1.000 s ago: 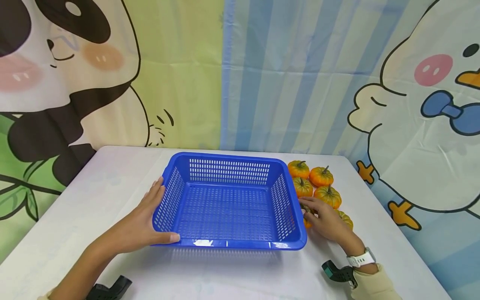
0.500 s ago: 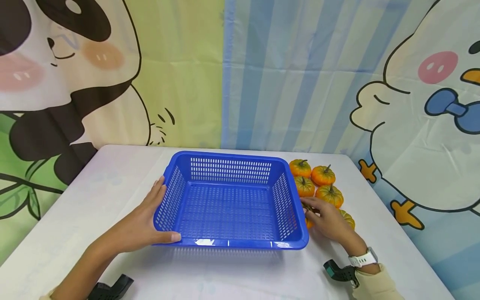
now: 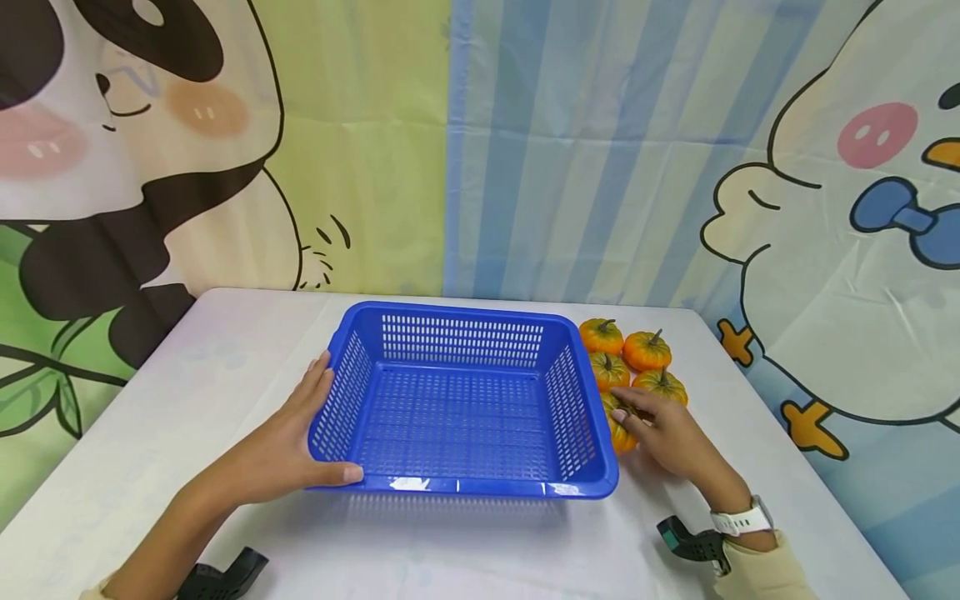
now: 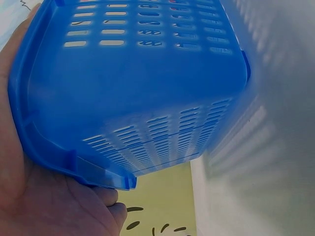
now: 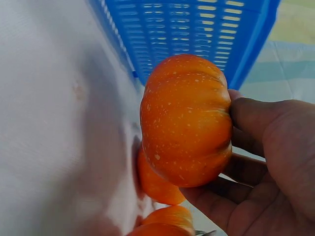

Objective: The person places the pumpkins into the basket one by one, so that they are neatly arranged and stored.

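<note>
My left hand (image 3: 288,446) holds the near left corner of a blue plastic basket (image 3: 450,486). Its thumb lies on the front rim and its fingers run along the left side; in the left wrist view the palm is against the basket rim (image 4: 24,118). My right hand (image 3: 667,437) grips a small orange pumpkin (image 3: 621,427) beside the basket's right wall. The right wrist view shows this pumpkin (image 5: 189,123) between thumb and fingers, tilted and apart from the tabletop. The hand covers part of its top in the head view.
Several small pumpkins (image 3: 647,351) stand at the basket's right; the right wrist view shows another pumpkin (image 5: 160,182) behind the held one. A white cloth covers the table (image 3: 450,550). A cartoon-printed curtain (image 3: 570,167) hangs behind.
My right hand has risen slightly and shifted right with the pumpkin, which shows more now. The yellowish pumpkin formerly visible right of that hand is now out of sight. My left hand stays put.
</note>
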Tool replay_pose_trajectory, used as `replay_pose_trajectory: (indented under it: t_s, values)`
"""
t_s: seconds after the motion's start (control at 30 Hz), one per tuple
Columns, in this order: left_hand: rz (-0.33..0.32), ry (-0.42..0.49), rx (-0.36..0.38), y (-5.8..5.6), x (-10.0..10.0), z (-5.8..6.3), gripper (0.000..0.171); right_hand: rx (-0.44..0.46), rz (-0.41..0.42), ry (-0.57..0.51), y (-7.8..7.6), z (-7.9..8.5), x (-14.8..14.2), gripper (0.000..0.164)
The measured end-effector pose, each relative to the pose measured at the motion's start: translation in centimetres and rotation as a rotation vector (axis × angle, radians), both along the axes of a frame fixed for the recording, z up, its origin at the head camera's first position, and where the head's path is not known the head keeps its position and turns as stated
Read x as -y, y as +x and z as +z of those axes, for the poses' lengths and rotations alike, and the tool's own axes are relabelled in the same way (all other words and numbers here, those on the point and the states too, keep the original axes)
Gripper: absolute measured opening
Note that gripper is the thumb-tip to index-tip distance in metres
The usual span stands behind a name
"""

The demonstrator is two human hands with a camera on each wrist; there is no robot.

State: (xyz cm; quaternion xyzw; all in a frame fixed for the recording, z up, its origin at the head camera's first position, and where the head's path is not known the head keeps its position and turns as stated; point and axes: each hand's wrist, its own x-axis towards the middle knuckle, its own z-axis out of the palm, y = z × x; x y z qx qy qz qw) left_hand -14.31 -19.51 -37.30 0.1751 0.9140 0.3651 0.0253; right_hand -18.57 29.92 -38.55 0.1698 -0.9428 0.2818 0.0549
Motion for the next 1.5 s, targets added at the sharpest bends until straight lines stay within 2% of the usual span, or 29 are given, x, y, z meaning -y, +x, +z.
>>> replay_pose_trajectory:
  t_s: [0.2, 0.47, 0.7, 1.0, 1.3, 1.5]
  values:
    - [-0.004, 0.010, -0.001, -0.1, 0.0, -0.1, 0.131, -0.031, 0.002, 0.008, 0.3, 0.8, -0.3, 0.041]
    - [-0.006, 0.012, -0.005, -0.1, 0.1, -0.2, 0.131, -0.048, -0.041, 0.013, 0.7, 2.0, -0.9, 0.042]
    - [-0.008, 0.015, -0.002, 0.1, 0.1, -0.2, 0.131, -0.055, -0.015, -0.030, 1.0, 3.1, -1.2, 0.043]
    - [-0.003, -0.013, -0.008, -0.1, 0.0, 0.0, 0.130, -0.109, -0.013, -0.069, 1.1, 4.1, -0.8, 0.043]
    - [-0.006, -0.009, -0.013, -0.1, 0.0, 0.0, 0.131, -0.185, 0.012, -0.057, 1.0, 5.3, 0.0, 0.042]
    - [-0.010, 0.007, -0.013, 0.0, 0.0, 0.0, 0.130, -0.200, 0.044, -0.054, 0.7, 6.1, 0.8, 0.043]
